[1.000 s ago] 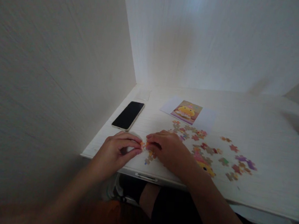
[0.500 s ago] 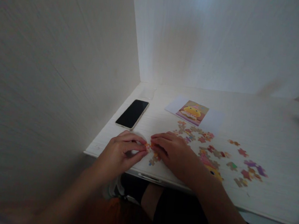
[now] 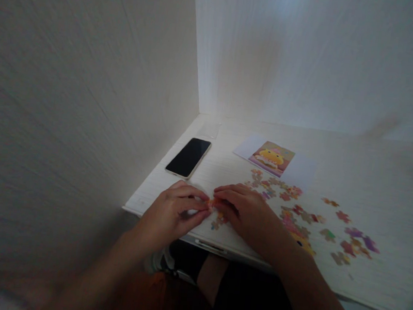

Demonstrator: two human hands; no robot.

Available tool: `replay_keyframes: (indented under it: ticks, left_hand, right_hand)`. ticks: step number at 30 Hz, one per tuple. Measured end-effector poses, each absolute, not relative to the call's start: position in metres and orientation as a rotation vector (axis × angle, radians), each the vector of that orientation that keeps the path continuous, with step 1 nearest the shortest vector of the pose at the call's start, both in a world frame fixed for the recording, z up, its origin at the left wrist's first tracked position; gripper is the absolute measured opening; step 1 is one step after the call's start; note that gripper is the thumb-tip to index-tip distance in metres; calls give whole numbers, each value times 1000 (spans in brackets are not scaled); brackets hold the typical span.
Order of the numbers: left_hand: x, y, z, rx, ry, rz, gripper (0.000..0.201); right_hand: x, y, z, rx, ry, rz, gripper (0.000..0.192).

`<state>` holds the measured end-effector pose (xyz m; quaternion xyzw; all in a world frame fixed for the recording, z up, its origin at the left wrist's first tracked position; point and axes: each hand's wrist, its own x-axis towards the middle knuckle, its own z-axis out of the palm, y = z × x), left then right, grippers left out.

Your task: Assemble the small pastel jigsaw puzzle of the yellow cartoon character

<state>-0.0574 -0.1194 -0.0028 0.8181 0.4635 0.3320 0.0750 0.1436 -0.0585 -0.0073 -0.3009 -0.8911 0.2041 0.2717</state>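
Observation:
Close to the desk's front edge, my left hand (image 3: 177,208) pinches a small orange-and-pink puzzle piece (image 3: 210,204) between thumb and fingers. My right hand (image 3: 245,205) meets it from the other side, its fingertips closed on orange puzzle pieces at the same spot; how these join is too small to tell. Just below the fingertips lie a few loose puzzle pieces (image 3: 218,222), partly covered by my right hand. A partly joined patch with a yellow face (image 3: 302,243) shows beyond my right forearm, which hides some of it.
Many loose puzzle pieces (image 3: 348,232) are spread over the right of the white desk (image 3: 380,284). A picture card (image 3: 272,158) of a yellow figure lies on white paper behind them. A black-screened phone (image 3: 188,157) rests at the left, a clear plastic sheet (image 3: 209,129) behind it. Walls rise left and behind.
The view has shifted a little, so everything appears slightly further right. Both hands stay together at the same place on the desk, fingers still closed on the small pieces.

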Motion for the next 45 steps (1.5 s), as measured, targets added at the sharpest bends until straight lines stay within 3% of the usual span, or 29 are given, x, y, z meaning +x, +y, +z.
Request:
replay_keyframes:
  ticks: [7, 19, 27, 34, 45]
  left_hand:
    - [-55, -121, -2, 2471, 1397, 1011, 10]
    - [-54, -123, 0, 2488, 1414, 993, 13]
    - [-54, -122, 1, 2474, 1421, 938, 14]
    - [-53, -123, 5, 2460, 1422, 843, 18]
    - [-57, -128, 7, 2240, 1513, 940, 35]
  right_hand:
    - [143, -57, -10, -782, -2388, 553, 17]
    - [149, -56, 0, -794, -2382, 572, 35]
    - [150, -62, 3, -772, -2525, 403, 27]
    - [151, -63, 4, -746, -2536, 397, 30]
    - [197, -57, 32, -773, -2015, 172, 30]
